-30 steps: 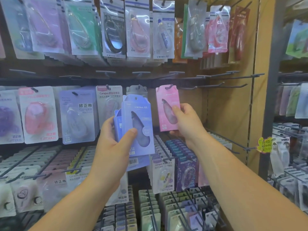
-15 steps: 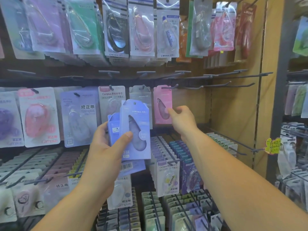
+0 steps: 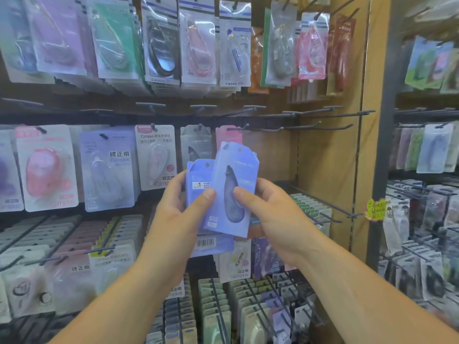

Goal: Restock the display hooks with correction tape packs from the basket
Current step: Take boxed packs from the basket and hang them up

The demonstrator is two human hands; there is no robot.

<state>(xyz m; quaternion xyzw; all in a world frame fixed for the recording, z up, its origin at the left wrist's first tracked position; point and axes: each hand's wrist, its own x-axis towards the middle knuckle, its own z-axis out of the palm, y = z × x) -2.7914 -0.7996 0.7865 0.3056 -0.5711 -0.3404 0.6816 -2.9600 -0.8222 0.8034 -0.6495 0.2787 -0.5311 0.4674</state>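
Left grip [image 3: 173,219] holding fanned blue packs [image 3: 198,180], right grip [image 3: 273,219] pinching front pack [image 3: 238,175], both in front of pink pack [image 3: 227,134] hung on display hook [image 3: 239,128].

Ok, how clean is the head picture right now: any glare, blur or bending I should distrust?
Head view: glare streaks the clear top-row packs; the blue correction tape packs held by left hand and right hand are soft, small print unreadable; packs at the left edge blur more; the wooden upright leans from wide-angle distortion.
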